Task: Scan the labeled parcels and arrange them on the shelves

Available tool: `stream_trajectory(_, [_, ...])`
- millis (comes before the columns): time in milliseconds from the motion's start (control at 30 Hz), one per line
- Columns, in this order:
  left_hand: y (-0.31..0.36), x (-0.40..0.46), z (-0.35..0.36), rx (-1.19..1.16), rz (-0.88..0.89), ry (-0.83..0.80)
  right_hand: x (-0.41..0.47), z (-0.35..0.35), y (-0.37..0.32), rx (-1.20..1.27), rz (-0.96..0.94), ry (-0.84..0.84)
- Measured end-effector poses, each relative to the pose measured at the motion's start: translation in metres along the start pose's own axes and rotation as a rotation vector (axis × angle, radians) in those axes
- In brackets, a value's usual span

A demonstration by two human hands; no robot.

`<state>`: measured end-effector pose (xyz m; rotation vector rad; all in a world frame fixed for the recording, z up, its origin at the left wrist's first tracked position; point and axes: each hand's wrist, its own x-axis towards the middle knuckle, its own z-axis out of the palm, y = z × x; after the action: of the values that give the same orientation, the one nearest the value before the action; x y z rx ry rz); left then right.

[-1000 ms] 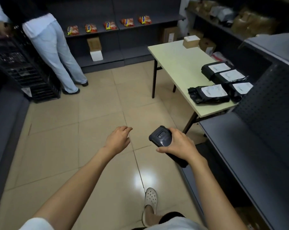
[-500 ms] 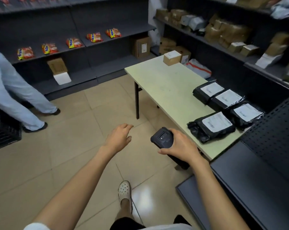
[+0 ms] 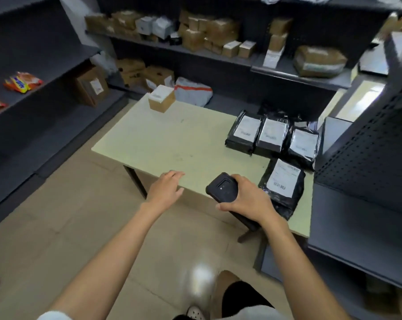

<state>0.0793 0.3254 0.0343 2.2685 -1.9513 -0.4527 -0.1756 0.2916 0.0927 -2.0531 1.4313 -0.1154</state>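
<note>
Right hand [image 3: 248, 199] grips scanner [image 3: 223, 187]; left hand [image 3: 165, 190] relaxed, empty.

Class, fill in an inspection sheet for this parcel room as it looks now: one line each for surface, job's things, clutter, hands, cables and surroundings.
Surface: pale green rectangular table, faint scuff marks.
Job's things: four black plastic mailer bags with white labels; three in a row at the table's right, one nearer bag in front; small brown cardboard box with white label at the far corner; black handheld scanner.
Clutter: nothing seen on the table.
Hands: right hand grips the scanner; left hand open over the table's near edge, holding nothing.
Cables: nothing seen.
Surroundings: dark grey metal shelves with cardboard boxes; orange snack packets on the left shelf; beige tiled floor.
</note>
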Motion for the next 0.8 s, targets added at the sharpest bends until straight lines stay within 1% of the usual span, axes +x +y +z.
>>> stream_trajectory(200, [0.015, 0.114, 0.003, 0.020, 0.189, -0.107, 0.074, -0.020, 0.016, 0.012, 0.201, 0.060])
stream_trajectory(367, [0.027, 0.218, -0.005, 0.023, 0.299, -0.176, 0.153, -0.052, 0.028, 0.049, 0.311, 0.121])
stream_trajectory(467, [0.037, 0.277, -0.011, 0.042, 0.379, -0.168, 0.193, -0.071, 0.035, 0.080, 0.379, 0.175])
stream_trajectory(600, [0.055, 0.339, -0.009, 0.115, 0.546, -0.178, 0.225, -0.088, 0.046, 0.104, 0.471, 0.208])
stream_trajectory(700, [0.072, 0.382, -0.003, 0.147, 0.668, -0.233, 0.242, -0.097, 0.056, 0.129, 0.527, 0.247])
stream_trajectory(800, [0.089, 0.418, 0.007, 0.253, 0.775, -0.324, 0.252, -0.100, 0.066, 0.160, 0.616, 0.269])
